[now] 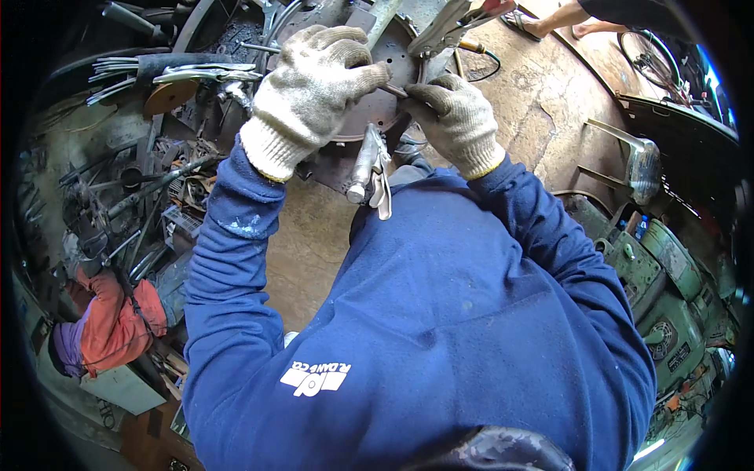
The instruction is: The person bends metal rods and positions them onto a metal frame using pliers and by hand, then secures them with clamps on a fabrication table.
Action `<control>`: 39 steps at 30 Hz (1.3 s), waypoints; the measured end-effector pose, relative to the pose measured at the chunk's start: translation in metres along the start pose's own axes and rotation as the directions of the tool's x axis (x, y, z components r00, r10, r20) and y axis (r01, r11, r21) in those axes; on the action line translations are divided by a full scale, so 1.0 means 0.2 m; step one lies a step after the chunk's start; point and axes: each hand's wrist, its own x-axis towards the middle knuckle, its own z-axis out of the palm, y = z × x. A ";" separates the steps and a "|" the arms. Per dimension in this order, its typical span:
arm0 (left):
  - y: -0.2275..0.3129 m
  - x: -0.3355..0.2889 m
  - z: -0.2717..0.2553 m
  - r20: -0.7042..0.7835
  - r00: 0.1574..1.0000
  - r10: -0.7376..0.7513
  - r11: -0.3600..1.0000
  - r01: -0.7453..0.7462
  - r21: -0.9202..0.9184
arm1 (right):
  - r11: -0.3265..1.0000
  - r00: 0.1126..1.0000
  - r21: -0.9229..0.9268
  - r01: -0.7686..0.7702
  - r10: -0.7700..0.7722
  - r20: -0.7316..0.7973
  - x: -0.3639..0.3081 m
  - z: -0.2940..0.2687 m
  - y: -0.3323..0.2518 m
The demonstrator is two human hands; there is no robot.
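Both of my hands wear off-white knit work gloves. My left hand (310, 90) is closed over the round metal plate (363, 118), its thumb and forefinger pinching one end of a short thin metal piece (395, 91). The other end of that piece meets the closed fingers of my right hand (458, 124). The plate has small holes and a raised rim. Locking pliers (380, 174) grip its near edge. More locking pliers (210, 74) lie left of my left hand, and a third pair (449, 30) stands at the far right edge.
Welding rods (118, 72) stick out of a dark tube at left, near a brown disc (171, 96). Scrap metal and tools (177, 184) crowd the left. A co-worker in orange (129, 318) is lower left. Another person's legs (550, 20), a stool (640, 169) and a green machine (664, 290) are right.
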 end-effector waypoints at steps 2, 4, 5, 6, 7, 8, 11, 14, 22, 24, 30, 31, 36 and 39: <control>-0.01 -0.02 -0.02 -0.028 1.000 -0.001 1.000 0.001 -0.005 | 1.000 1.000 -0.023 0.015 -0.015 0.000 0.00 0.00 -0.01; -0.01 -0.01 -0.04 -0.121 0.992 -0.037 0.999 0.036 -0.007 | 0.999 1.000 -0.026 0.023 -0.023 -0.004 0.01 0.00 0.00; -0.07 -0.02 -0.06 -0.146 0.989 -0.020 0.996 0.007 -0.090 | 0.999 0.999 -0.030 0.032 -0.033 -0.010 0.01 0.00 0.00; -0.04 -0.03 -0.13 -0.196 0.978 -0.077 0.993 0.057 -0.104 | 0.999 0.999 -0.027 0.042 -0.043 -0.016 0.01 0.00 0.00; -0.07 -0.05 -0.16 -0.153 0.987 -0.052 0.998 0.046 -0.044 | 0.999 0.999 -0.028 0.032 -0.033 -0.017 0.00 0.00 0.00; -0.09 -0.06 -0.18 -0.109 0.994 -0.029 0.999 0.031 0.015 | 0.999 1.000 -0.029 0.022 -0.023 -0.019 0.00 0.00 0.00; -0.05 -0.07 -0.14 -0.012 0.997 -0.078 0.997 0.078 -0.012 | 0.999 1.000 -0.044 0.010 -0.011 -0.022 0.00 0.00 -0.01; -0.04 -0.10 -0.06 -0.043 0.997 -0.062 0.997 0.064 0.051 | 1.000 1.000 -0.030 0.005 -0.005 -0.018 -0.01 0.01 -0.01; -0.09 -0.08 -0.04 0.030 0.994 -0.104 0.994 0.105 -0.040 | 1.000 1.000 0.003 0.011 -0.011 -0.006 -0.03 0.02 0.05; -0.08 -0.06 -0.05 0.064 0.989 -0.131 0.989 0.135 -0.068 | 0.996 0.999 0.081 -0.049 0.051 -0.019 -0.05 0.00 0.04; -0.08 -0.07 -0.05 0.093 0.982 -0.165 0.981 0.173 -0.088 | 0.968 0.985 0.196 -0.159 0.168 -0.031 -0.14 -0.05 0.11; -0.07 -0.05 -0.06 0.089 0.983 -0.163 0.981 0.171 -0.090 | 0.969 0.985 0.191 -0.158 0.169 -0.042 -0.15 -0.05 0.13; -0.08 -0.03 -0.07 0.149 0.976 -0.161 0.981 0.174 -0.080 | 0.966 0.985 0.210 -0.152 0.166 -0.052 -0.15 -0.06 0.10; -0.08 -0.04 -0.06 0.137 0.979 -0.150 0.985 0.160 -0.070 | 0.991 0.994 0.117 -0.070 0.079 -0.070 -0.11 -0.03 0.09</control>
